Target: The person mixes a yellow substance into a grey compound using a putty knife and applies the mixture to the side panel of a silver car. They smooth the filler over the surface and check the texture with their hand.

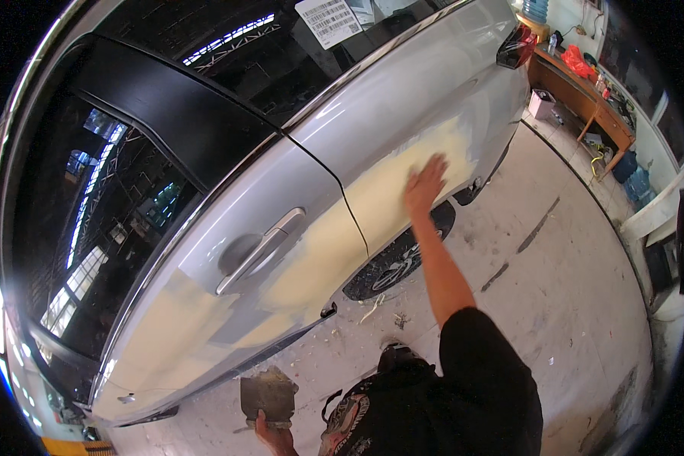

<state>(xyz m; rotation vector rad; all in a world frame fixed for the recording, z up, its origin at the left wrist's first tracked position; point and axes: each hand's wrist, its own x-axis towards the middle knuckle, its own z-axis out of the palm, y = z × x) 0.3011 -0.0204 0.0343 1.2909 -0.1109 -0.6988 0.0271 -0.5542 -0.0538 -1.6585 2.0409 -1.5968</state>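
My right hand (427, 185) is stretched out over the rear side panel of a silver car (418, 102). Its fingers are extended and appear to lie flat on a pale yellow patch of body filler (384, 186) above the rear wheel (391, 266). Low in the view, my left hand (272, 435) grips the lower edge of a dark grey, roughly square putty board (268, 397). More yellow filler (175, 323) spreads over the door, below and left of its handle (262, 249). A dark seam separates the door from the rear panel.
Shavings and scraps (372, 308) litter the concrete floor (570, 273) by the wheel. At the far right stands a wooden desk (585, 99) with a red plastic bag (577, 62) on it. A white box (541, 103) and blue water bottle (640, 188) are near it.
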